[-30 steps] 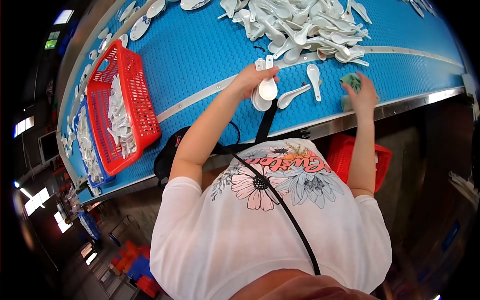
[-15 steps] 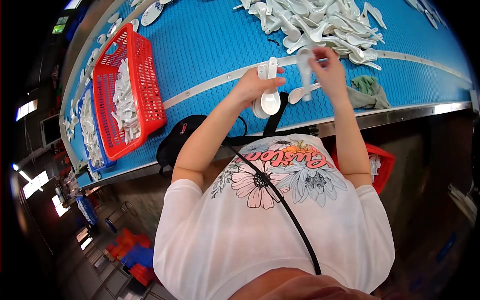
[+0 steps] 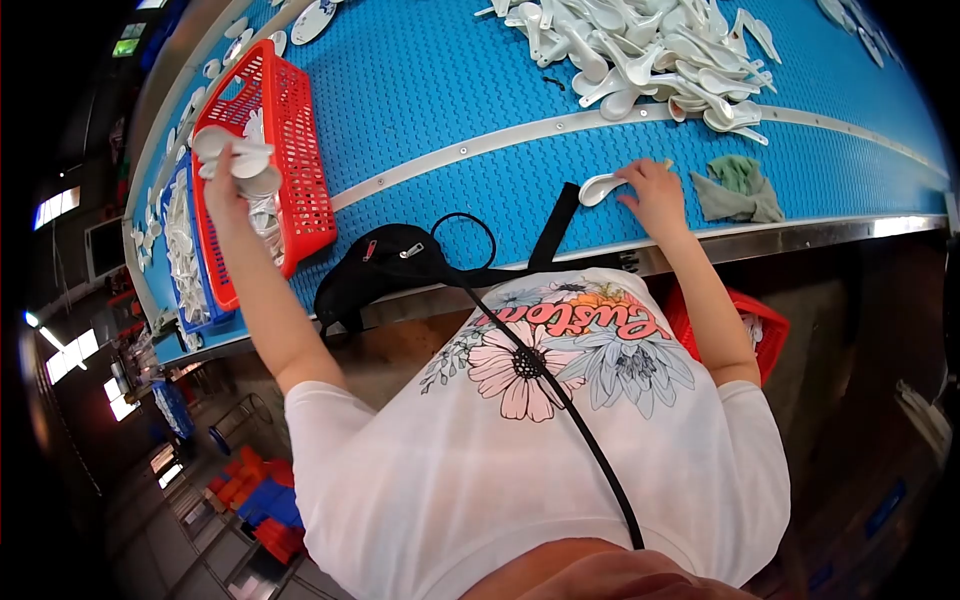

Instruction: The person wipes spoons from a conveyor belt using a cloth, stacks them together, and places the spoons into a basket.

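Over the red basket at the left, my left hand is closed on several white spoons. More white spoons lie inside that basket, partly hidden by my hand and forearm. My right hand is at the near part of the blue belt, its fingers closed on a single white spoon that lies on the surface. A large heap of white spoons rests farther back on the belt.
A green and grey cloth lies right of my right hand. Near the belt's front edge sits a black bag with a strap. A blue basket of spoons stands left of the red one; another red basket is below the edge.
My left hand has moved left with its spoons, from mid-belt to over the red basket. My right hand went from the cloth to a loose spoon, then to the remaining one near the strap.
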`<act>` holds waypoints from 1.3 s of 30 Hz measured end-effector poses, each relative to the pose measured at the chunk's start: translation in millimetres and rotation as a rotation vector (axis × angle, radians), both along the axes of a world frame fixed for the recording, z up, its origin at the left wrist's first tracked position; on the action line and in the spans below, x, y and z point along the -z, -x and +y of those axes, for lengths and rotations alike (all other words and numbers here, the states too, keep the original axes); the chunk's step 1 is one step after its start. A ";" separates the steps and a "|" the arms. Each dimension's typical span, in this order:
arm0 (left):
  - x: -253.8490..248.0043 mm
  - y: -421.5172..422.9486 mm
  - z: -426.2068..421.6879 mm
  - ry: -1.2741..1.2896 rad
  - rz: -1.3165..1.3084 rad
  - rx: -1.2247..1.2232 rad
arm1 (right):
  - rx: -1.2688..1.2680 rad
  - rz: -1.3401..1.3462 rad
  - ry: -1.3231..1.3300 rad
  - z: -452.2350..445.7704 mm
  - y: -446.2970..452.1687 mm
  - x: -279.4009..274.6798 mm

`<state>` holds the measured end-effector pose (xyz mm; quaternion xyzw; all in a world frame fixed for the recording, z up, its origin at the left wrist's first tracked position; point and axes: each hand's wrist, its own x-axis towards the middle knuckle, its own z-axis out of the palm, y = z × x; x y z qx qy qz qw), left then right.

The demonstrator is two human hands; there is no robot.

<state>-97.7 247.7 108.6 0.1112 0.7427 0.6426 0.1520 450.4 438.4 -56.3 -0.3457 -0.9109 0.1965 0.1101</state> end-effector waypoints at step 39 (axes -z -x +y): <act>113.6 -312.6 94.9 0.492 0.033 1.326 | 0.564 1.060 1.406 -19.4 -6.9 -1.4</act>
